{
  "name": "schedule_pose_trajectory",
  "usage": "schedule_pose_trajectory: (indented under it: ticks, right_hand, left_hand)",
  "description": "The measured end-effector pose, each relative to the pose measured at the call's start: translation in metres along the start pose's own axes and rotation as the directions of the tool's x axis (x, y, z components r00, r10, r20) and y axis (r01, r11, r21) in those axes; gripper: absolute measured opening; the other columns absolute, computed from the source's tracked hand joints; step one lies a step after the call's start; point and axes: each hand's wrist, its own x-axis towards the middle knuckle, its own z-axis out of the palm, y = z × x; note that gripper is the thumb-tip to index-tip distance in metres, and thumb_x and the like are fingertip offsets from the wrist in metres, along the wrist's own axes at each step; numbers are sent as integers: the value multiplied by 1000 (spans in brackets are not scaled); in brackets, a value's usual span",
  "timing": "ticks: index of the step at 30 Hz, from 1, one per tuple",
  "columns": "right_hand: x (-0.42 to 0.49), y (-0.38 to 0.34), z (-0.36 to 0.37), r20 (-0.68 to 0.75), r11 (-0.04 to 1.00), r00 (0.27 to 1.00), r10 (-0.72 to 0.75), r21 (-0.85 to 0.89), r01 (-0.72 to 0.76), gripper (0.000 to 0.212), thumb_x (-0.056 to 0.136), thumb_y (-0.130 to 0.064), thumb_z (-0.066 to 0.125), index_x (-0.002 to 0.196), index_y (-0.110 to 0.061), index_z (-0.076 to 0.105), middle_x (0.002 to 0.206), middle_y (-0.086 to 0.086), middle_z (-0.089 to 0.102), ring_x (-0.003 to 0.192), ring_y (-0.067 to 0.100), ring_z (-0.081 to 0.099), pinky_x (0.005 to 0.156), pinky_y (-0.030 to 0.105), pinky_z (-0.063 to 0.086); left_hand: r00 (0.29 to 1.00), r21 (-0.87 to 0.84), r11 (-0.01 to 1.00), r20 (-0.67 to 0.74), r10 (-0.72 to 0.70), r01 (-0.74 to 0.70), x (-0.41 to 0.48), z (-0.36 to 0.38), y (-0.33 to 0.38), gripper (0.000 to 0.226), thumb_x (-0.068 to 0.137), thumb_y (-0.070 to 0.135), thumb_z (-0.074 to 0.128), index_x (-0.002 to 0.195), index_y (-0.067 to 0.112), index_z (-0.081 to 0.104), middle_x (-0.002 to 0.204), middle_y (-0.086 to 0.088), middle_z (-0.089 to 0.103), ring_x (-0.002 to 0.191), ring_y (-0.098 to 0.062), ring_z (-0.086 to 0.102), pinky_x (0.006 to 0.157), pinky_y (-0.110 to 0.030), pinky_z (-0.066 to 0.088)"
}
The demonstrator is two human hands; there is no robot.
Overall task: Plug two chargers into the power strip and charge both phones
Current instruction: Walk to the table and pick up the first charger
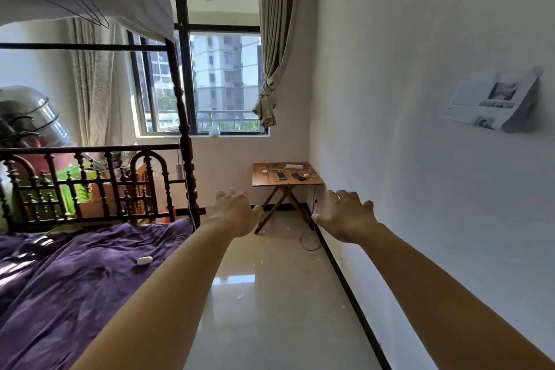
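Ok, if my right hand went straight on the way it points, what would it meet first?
Probably the folding table, at its wall-side edge; the right hand has open air before it until then. Depth is unclear.

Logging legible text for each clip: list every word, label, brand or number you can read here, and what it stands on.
Nothing in this frame can be read.
Paper sheet on the right wall: print and pictures, too blurred to read.
Power strip, left phone, right phone on the folding table: too small to show any marking.
White case on the bed: no marking visible.
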Motion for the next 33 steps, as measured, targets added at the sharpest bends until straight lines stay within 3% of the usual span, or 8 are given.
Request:
schedule_pose_trajectory:
  ticks: [21, 33]
  right_hand:
    - [435, 3, 100, 19, 998, 997, 70, -2, -70, 73, 90, -53, 46, 148, -17, 18, 155, 7, 24, 140, 28, 20, 109, 52, 21]
    - [693, 57, 138, 26, 997, 997, 72, -27, -71, 67, 91, -48, 47, 146, -17, 23, 150, 8, 32, 137, 27, 24, 107, 49, 23]
  left_hand:
    - [995, -21, 995, 30, 94, -94, 449, 92, -23, 54, 94, 40, 38, 143, 16, 36, 146, -10, 39, 132, -29, 34, 101, -46, 37]
    - [999, -106, 994, 38, 27, -23, 712, 153, 1, 52, 94, 39, 38, 139, 14, 39, 144, -11, 42, 132, -29, 35, 104, -49, 35]
